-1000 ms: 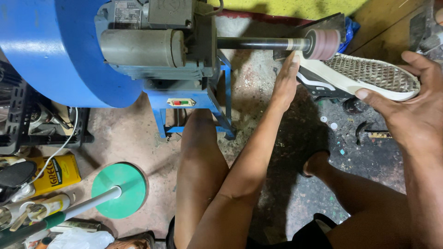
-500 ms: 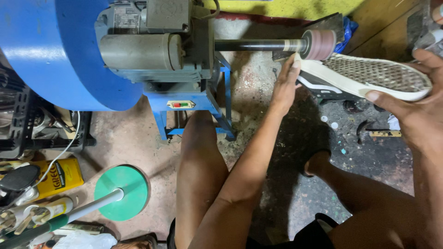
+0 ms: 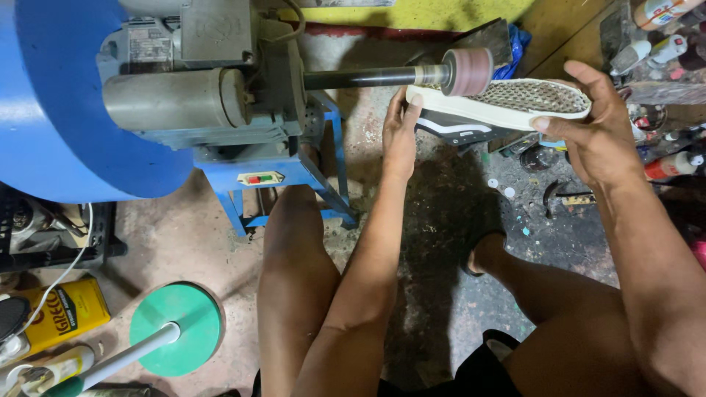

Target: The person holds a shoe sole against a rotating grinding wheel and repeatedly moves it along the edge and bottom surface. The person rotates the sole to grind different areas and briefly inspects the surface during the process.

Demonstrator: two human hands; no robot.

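At the far left, about nine o'clock, one big blue drum (image 3: 66, 110) covers the end of a single grey motor (image 3: 176, 99), which sits on one blue metal stand (image 3: 283, 187) carrying a small switch plate with one green and one red button (image 3: 259, 178). Down at seven o'clock lie one yellow tin (image 3: 62, 315) and one round green base (image 3: 176, 328) with a white pole fixed in it. From the motor one dark shaft (image 3: 360, 77) runs toward one o'clock and ends in one pink sanding drum (image 3: 467, 71). One shoe (image 3: 507, 106), sole up with its white rim showing, is pressed against that drum. The left hand (image 3: 401, 132) is closed on the shoe's near end, fingers curled on the rim. The right hand (image 3: 599, 129), at two o'clock, grips the other end, thumb on the sole's edge. Two bare knees fill the bottom. At three o'clock several bottles (image 3: 665, 51) crowd the floor
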